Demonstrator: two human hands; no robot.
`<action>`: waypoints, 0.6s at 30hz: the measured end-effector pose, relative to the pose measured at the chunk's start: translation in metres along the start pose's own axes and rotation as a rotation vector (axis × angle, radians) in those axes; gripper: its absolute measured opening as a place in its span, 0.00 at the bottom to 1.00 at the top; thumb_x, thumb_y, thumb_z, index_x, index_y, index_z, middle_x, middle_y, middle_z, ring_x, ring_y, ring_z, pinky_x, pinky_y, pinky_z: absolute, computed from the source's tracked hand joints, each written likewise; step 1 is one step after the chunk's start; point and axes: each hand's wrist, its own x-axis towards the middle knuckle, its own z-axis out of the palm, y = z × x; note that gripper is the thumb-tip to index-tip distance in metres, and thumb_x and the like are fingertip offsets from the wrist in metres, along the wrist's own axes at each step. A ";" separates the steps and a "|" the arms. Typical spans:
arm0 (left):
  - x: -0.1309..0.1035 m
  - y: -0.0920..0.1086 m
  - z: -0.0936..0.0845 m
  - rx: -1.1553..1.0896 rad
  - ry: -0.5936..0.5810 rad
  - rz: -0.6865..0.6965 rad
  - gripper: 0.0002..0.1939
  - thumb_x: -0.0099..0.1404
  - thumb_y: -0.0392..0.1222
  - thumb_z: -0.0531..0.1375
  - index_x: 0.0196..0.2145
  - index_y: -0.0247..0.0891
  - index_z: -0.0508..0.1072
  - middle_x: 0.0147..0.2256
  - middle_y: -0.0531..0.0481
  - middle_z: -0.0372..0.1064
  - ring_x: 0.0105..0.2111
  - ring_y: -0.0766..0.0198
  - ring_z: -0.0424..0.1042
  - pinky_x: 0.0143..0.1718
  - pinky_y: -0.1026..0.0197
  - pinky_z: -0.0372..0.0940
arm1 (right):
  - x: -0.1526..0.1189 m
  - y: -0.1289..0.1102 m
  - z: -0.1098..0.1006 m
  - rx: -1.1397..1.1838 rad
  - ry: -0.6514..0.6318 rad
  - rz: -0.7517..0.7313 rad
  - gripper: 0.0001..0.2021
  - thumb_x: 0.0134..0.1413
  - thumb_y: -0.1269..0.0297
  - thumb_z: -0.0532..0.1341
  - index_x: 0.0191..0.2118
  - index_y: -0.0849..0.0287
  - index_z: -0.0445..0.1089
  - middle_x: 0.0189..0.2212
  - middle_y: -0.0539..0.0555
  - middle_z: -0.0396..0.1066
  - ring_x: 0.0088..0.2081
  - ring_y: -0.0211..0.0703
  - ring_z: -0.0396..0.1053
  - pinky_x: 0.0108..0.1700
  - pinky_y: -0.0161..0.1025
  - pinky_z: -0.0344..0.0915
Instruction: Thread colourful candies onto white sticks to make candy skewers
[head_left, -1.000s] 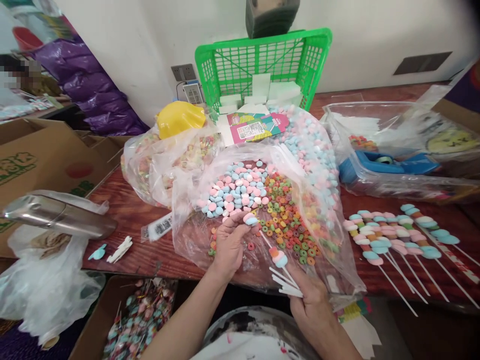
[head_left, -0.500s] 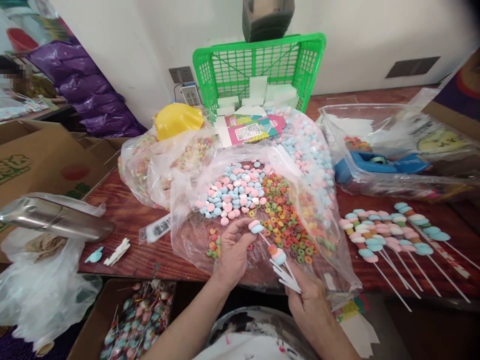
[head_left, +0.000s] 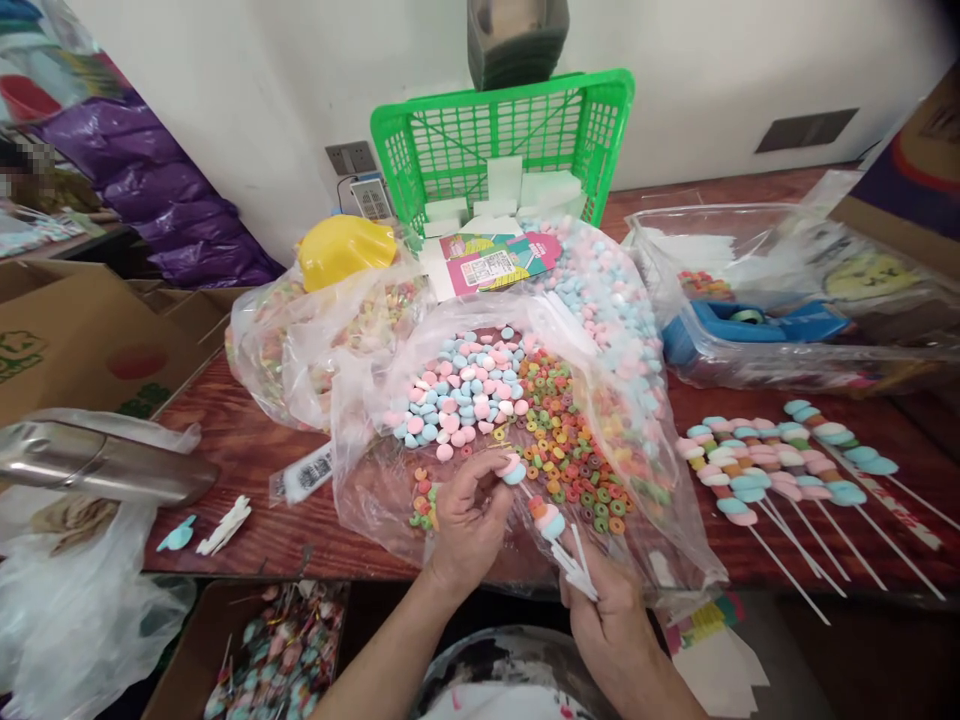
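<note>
My left hand pinches a pink and blue candy at the upper end of a white stick. Lower on that stick sit orange rings and another pink and blue candy. My right hand is closed round the stick's lower part and several loose white sticks. Beyond my hands, pink, blue and white candies lie on clear plastic, beside coloured rings. Finished-looking candy skewers lie in a group on the right of the table.
A green basket stands at the back by the wall. To the right is a clear bin with a blue tape dispenser. A steel flask lies at the left; a box of wrapped candies sits below the table edge.
The view has shifted slightly. Both hands still hold the stick, and the candy in my left hand stays near its tip. My right hand sits slightly lower.
</note>
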 end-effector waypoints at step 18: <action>0.005 0.007 0.009 -0.086 -0.132 -0.247 0.10 0.64 0.41 0.61 0.44 0.39 0.70 0.39 0.48 0.72 0.42 0.59 0.76 0.43 0.58 0.71 | -0.001 0.004 0.002 0.038 0.034 -0.110 0.29 0.50 0.82 0.47 0.58 0.62 0.65 0.30 0.53 0.75 0.30 0.39 0.75 0.35 0.32 0.72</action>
